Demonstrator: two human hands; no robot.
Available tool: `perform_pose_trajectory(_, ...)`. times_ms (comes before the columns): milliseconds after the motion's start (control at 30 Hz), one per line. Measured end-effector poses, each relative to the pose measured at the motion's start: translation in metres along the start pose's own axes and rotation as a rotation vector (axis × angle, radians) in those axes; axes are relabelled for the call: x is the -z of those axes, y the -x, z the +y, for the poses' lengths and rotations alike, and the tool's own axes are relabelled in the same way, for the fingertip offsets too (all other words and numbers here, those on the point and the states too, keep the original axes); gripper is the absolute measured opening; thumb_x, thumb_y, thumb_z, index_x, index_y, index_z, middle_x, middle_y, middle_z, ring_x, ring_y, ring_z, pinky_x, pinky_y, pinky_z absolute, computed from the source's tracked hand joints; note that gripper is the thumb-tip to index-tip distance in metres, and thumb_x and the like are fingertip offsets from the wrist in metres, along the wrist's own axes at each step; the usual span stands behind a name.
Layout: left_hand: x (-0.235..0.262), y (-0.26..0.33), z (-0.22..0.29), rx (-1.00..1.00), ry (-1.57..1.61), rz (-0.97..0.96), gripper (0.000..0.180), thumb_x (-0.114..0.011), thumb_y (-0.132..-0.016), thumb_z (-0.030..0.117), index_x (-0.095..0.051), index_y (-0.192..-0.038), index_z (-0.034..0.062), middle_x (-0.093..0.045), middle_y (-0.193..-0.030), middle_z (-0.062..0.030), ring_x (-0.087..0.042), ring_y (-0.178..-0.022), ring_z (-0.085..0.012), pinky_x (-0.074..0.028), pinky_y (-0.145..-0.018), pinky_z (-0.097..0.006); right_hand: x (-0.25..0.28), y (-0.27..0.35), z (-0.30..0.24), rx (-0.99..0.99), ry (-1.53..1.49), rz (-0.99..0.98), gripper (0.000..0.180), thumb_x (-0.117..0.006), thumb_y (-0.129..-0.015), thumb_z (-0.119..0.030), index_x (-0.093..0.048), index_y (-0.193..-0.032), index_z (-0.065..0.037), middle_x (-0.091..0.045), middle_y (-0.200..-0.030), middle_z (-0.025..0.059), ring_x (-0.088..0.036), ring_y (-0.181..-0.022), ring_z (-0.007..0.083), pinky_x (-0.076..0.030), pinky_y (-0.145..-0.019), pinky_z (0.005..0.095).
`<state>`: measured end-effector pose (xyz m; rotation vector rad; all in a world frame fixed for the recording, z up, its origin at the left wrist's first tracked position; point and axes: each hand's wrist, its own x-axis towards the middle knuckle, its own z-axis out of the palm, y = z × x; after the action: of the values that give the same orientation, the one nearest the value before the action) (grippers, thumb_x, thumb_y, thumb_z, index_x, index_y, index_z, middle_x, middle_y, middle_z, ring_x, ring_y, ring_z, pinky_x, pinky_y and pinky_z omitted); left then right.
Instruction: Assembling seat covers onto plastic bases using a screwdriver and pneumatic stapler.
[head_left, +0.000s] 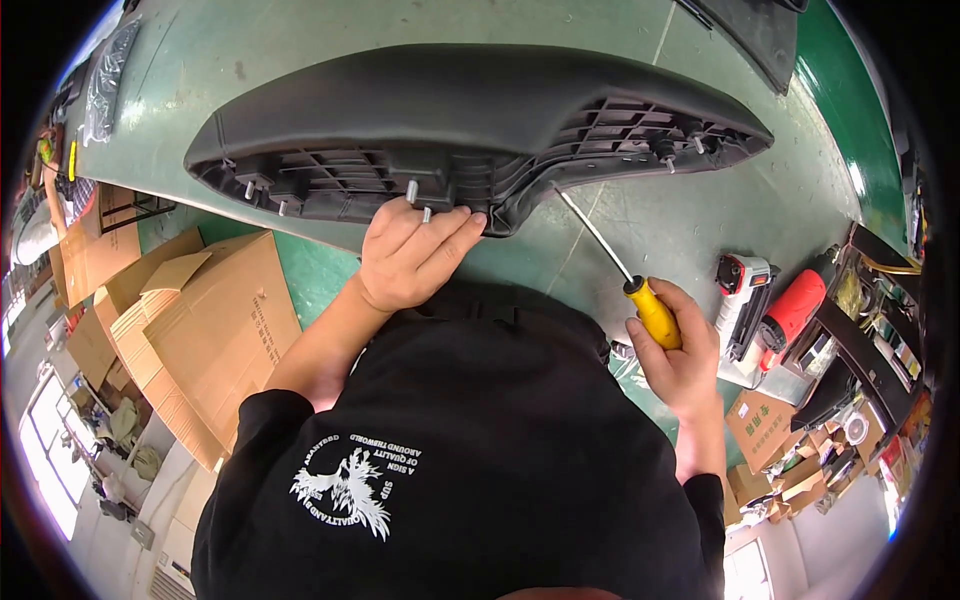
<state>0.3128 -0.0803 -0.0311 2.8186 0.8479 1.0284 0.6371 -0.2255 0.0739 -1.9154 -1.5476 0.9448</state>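
Note:
A long, curved black padded panel (400,95) lies across the green work table, its ribbed plastic underside turned toward me. Several metal bolts stick out of that underside. At the panel's near edge, left of the middle, my left hand (415,250) is closed on the rim beside two bolts; its thumb is hidden. My right hand (688,350) wraps round the yellow handle of a screwdriver (655,312). The screwdriver's thin shaft slants up and left, and its tip meets the panel's near edge where the cover material bunches.
Right of my right hand stand a red and white nail gun (738,285) and a red heat gun (795,312) on the table (690,215). Black curved parts (860,350) lie past them. Opened cardboard (225,335) stands at left; a plastic-wrapped piece (110,80) lies far left.

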Motion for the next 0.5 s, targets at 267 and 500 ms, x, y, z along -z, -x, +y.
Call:
perform_pose_trajectory(267,0.003,0.007,0.000,0.028,0.040,-0.024,0.031,-0.078,-0.083,0.012,-0.082,-0.113,0.0088,-0.075,-0.107,0.0003,-0.064,-0.086,-0.0173,-0.058,-0.090,-0.038,0.015,0.006,-0.025,0.047,-0.007,-0.157,0.052,-0.078,-0.088,0.002,-0.065,-0.138,-0.001,-0.071,-0.111,0.0203,-0.072,-0.093,0.0339,-0.058,-0.082,0.0376)
perform_pose_trajectory(500,0.009,0.025,0.005,0.028,0.023,-0.136,0.052,-0.086,-0.086,0.033,-0.076,-0.132,0.0098,-0.072,-0.134,-0.0070,-0.066,-0.110,-0.0253,-0.056,-0.095,-0.043,0.005,0.014,-0.033,0.102,0.062,-0.187,0.056,-0.077,-0.087,0.004,-0.068,-0.141,-0.004,-0.063,-0.111,0.0159,-0.068,-0.084,0.0299,-0.057,-0.077,0.0368)
